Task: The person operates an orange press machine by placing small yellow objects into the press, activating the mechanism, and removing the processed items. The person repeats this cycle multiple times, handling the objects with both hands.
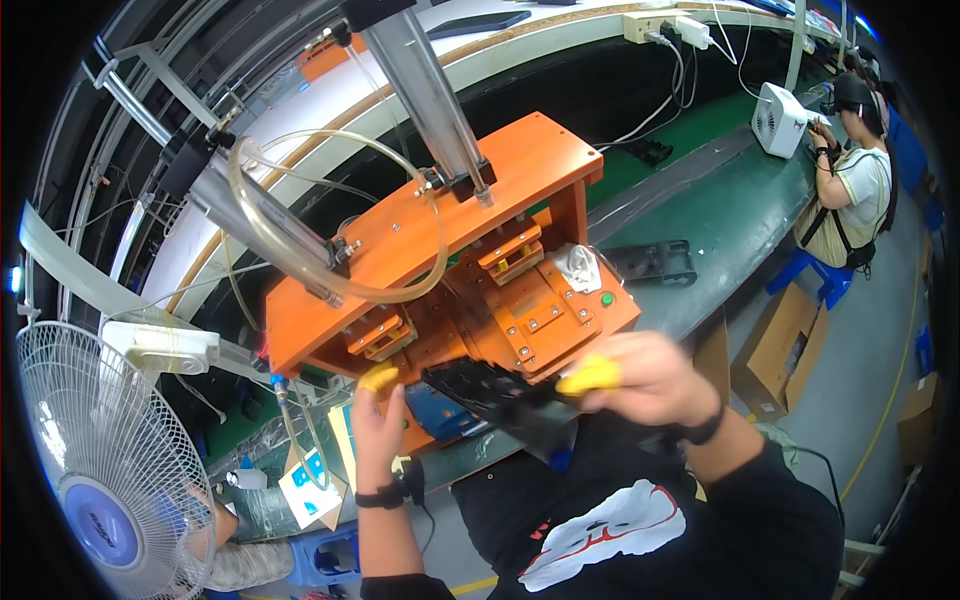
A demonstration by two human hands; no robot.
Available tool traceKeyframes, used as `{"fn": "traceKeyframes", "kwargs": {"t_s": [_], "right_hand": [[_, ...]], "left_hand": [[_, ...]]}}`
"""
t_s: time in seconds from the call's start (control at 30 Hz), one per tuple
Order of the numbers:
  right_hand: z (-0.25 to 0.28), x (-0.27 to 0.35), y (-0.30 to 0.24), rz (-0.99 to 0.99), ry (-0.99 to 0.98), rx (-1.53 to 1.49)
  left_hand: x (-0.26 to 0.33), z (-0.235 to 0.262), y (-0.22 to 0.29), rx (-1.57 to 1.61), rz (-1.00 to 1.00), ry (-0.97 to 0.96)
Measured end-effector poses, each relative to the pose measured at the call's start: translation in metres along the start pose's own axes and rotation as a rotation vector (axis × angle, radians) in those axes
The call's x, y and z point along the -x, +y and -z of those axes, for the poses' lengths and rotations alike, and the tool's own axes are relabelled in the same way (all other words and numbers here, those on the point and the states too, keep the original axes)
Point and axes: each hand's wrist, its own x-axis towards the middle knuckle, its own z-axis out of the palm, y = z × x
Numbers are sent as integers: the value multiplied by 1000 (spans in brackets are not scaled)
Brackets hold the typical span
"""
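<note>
A black plastic part (490,392), long and smeared by motion, is tilted in front of the orange press fixture (545,312). My right hand (652,378), with yellow covers on its fingertips, is closed on the part's right end. Just left of the part's other end is my left hand (376,432), its thumb and yellow-covered finger apart. A gap seems to lie between it and the part. The fixture's orange top plate carries two metal cylinders (430,100) with a looped clear hose (437,255).
On the green bench (715,235) lies another black part (655,262), right of the fixture. A white cloth (577,268) rests by its green button (607,299). A large fan (110,450) stands at left. A seated co-worker (850,180) and cardboard box (780,350) are at right.
</note>
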Motion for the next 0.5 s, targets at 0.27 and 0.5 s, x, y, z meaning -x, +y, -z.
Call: {"fn": "traceKeyframes", "kwargs": {"t_s": [0.27, 0.5], "right_hand": [[60, 163, 44, -343, 731, -783], [118, 196, 111, -460, 1117, -1045]], "left_hand": [[-97, -18, -38, -560, -119, -222], [-95, -20, -82, 236, 244, -125]]}}
